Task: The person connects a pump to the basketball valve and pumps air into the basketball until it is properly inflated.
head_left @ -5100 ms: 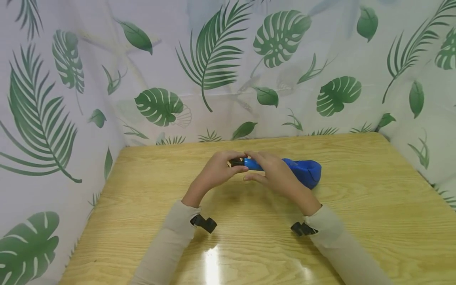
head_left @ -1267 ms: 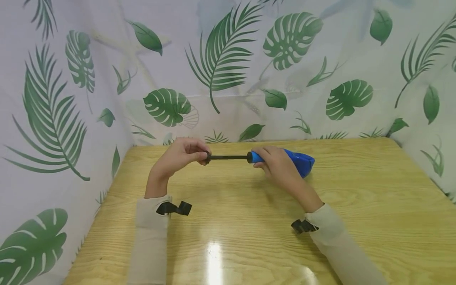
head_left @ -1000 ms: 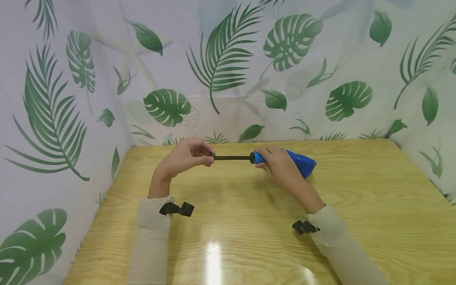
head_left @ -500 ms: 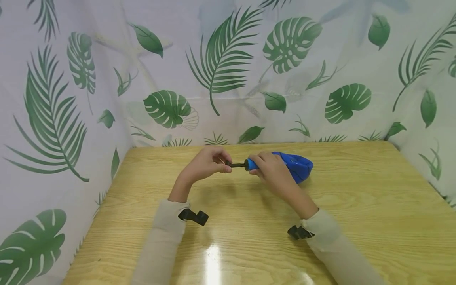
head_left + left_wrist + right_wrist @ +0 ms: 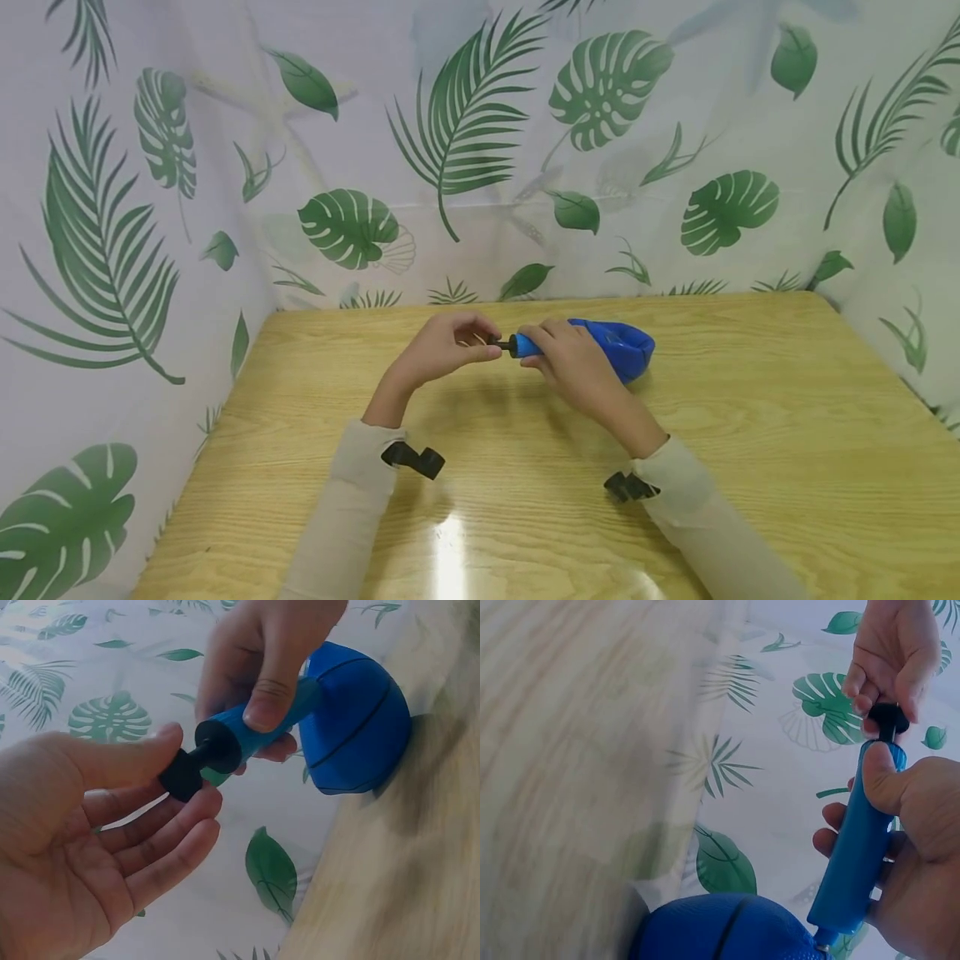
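Note:
A hand air pump with a blue barrel (image 5: 847,862) lies roughly level above the table, its black T-shaped handle (image 5: 180,777) pointing left. My left hand (image 5: 437,350) pinches that handle between thumb and fingers. Fingers and thumb of my right hand (image 5: 579,367) wrap around the barrel. Only a short piece of black rod shows between handle and barrel. At the pump's far end, a metal needle (image 5: 823,947) meets a partly collapsed blue ball (image 5: 628,350) with black seam lines. The ball sags and is dented on top; the right hand hides part of it in the head view.
The wood-grain table (image 5: 480,508) reaches back to a white leaf-print backdrop (image 5: 480,150), which also rises at the left and right. Black wrist mounts (image 5: 412,458) sit on both forearms over beige sleeves.
About a second ago the rod was drawn far out to the left; since then my left hand has moved right, pushing the handle close to the barrel. My right hand keeps its grip.

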`<action>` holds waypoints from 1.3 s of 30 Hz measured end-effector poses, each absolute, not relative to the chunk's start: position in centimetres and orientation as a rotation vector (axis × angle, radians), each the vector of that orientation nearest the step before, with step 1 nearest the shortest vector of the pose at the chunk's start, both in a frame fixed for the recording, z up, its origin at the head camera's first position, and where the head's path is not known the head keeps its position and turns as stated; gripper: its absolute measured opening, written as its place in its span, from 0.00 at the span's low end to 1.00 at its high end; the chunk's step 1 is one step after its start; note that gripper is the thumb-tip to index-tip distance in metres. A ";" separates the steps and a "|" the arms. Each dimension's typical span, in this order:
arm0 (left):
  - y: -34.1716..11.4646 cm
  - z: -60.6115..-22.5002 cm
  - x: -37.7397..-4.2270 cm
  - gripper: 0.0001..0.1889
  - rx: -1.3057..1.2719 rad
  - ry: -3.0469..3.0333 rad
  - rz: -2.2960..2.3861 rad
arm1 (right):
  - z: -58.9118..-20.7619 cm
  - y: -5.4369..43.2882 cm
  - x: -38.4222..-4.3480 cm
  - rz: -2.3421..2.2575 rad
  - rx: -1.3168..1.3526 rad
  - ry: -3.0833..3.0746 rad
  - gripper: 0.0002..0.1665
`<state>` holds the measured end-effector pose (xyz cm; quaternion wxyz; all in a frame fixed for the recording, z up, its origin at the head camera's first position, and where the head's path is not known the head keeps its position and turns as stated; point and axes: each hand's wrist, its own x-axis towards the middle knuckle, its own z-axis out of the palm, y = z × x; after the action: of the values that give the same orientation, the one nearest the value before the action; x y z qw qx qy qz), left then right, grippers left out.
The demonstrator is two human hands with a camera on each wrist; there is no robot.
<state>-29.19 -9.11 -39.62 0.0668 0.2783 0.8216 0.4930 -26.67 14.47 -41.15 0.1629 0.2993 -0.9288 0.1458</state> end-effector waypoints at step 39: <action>-8.6 -39.1 -28.8 0.07 0.854 2.523 1.411 | -41.5 13.8 -26.4 0.443 0.895 -2.608 0.23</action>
<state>-28.82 -8.57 -39.11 0.0638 0.2829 0.8353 0.4672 -26.36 13.83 -41.50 0.1737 0.3156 -0.9197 0.1563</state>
